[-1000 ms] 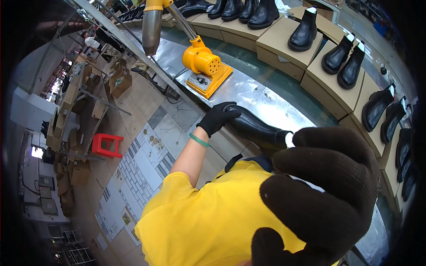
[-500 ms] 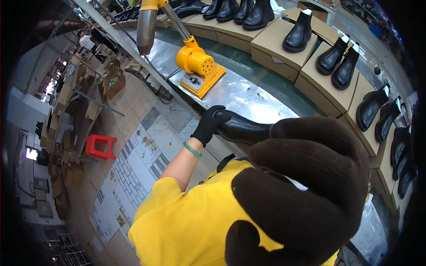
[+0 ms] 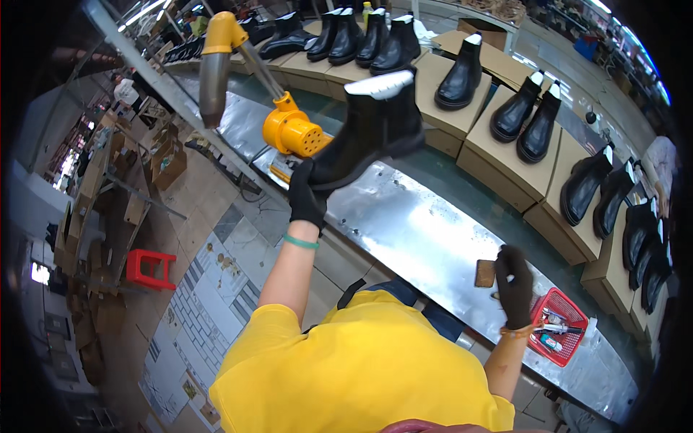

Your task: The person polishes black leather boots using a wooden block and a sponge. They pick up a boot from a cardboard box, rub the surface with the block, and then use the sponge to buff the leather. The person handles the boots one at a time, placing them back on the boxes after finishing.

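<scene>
My left hand, in a black glove, grips a black ankle boot by its toe end. The boot is held up above the metal bench, shaft upward, with white material showing at its top. My right hand, in a dark glove, is over the right part of the bench with its thumb and fingers apart and nothing visible in them. Right beside its fingers lies a small brown block. Close to the right wrist stands a red plastic basket with pens and small items in it.
A yellow machine arm with a metal nozzle stands on the bench, partly behind the boot. Beyond the bench, several black boots stand on cardboard boxes. A red stool is on the floor to the left.
The boot has gone from lying low and level to raised with its shaft up, still in my left hand. My right hand has moved from close before the camera down to the bench.
</scene>
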The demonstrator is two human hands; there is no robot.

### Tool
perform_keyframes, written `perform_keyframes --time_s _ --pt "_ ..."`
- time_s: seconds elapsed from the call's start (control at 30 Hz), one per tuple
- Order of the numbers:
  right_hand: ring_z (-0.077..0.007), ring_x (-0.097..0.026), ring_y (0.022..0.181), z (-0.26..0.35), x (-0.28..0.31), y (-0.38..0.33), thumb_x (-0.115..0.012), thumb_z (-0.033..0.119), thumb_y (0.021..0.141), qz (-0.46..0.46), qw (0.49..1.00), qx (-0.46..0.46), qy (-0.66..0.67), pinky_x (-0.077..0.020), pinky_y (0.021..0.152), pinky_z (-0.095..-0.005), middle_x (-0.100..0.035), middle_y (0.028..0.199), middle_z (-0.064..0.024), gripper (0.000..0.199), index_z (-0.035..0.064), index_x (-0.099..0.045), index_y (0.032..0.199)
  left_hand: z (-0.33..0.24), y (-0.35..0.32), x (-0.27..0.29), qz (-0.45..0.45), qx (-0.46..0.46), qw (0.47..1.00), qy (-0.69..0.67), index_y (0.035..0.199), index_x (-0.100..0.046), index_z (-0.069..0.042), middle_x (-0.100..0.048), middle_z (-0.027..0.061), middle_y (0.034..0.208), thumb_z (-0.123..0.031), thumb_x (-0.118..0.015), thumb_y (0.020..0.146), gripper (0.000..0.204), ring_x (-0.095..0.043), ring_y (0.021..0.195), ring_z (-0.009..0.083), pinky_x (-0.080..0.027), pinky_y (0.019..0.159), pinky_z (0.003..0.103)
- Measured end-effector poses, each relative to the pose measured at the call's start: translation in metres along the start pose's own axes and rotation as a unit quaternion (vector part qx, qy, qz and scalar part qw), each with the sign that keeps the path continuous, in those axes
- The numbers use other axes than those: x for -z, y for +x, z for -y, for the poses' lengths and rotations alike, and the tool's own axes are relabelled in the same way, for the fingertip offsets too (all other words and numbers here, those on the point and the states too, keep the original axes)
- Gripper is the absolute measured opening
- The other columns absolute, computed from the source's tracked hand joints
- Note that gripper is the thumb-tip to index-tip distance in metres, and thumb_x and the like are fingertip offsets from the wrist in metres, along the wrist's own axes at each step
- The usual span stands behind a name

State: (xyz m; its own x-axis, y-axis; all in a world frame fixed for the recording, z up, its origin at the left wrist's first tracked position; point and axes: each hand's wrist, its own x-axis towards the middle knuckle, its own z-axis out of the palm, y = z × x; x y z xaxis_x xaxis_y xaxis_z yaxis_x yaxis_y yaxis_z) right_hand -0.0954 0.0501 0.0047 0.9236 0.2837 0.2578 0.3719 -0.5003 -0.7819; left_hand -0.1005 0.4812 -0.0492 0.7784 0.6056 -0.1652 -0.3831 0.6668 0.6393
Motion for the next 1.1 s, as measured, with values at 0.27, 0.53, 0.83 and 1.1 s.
perform_keyframes --time_s 0.27,0.53,0.83,1.1 --pt "-0.0294 -0.064 0.078 -0.097 -0.068 -0.094 -0.06 0.011 0.083 -0.089 0.979 -0.113 -0.148 -0.0506 0.07 -0.0374 -0.066 0.09 -0.0134 0.018 0.006 -0.064 0.1 0.029 0.135 -0.053 -0.06 -0.1 0.993 -0.003 0.107 -0.058 -0.011 -0.059 0.0079 0.103 -0.018 -0.071 0.077 0.034 -0.057 0.097 0.0242 -0.053 0.078 0.038" --pt "-0.0266 -0.061 0.063 -0.117 -0.081 -0.111 -0.062 0.016 0.081 -0.151 0.945 -0.08 -0.278 -0.0491 0.055 -0.0383 -0.062 0.075 -0.0067 0.014 0.0141 -0.064 0.094 0.126 0.231 -0.157 -0.06 -0.157 0.97 0.177 0.117 -0.063 -0.005 -0.065 0.0117 0.106 -0.024 -0.056 0.087 0.036 -0.063 0.093 0.0263 -0.052 0.082 0.037" --pt "-0.0248 -0.061 0.06 -0.107 -0.067 -0.103 -0.054 0.016 0.082 -0.109 0.939 -0.123 -0.303 -0.0484 0.052 -0.0395 -0.058 0.066 -0.0063 0.009 0.0123 -0.06 0.087 0.228 0.317 -0.197 0.141 -0.065 0.932 0.327 0.125 -0.056 -0.001 -0.063 0.0098 0.113 -0.033 -0.051 0.091 0.047 -0.059 0.101 0.0251 -0.045 0.091 0.038" --pt "-0.0285 -0.064 0.069 -0.101 -0.056 -0.107 -0.052 0.014 0.083 -0.036 0.95 -0.189 -0.246 -0.0514 0.061 -0.0406 -0.062 0.073 -0.0096 0.012 0.0106 -0.062 0.088 0.217 0.318 -0.162 0.169 -0.05 0.843 0.508 0.129 -0.05 0.001 -0.062 0.0068 0.12 -0.042 -0.049 0.092 0.058 -0.056 0.107 0.0235 -0.039 0.098 0.039"
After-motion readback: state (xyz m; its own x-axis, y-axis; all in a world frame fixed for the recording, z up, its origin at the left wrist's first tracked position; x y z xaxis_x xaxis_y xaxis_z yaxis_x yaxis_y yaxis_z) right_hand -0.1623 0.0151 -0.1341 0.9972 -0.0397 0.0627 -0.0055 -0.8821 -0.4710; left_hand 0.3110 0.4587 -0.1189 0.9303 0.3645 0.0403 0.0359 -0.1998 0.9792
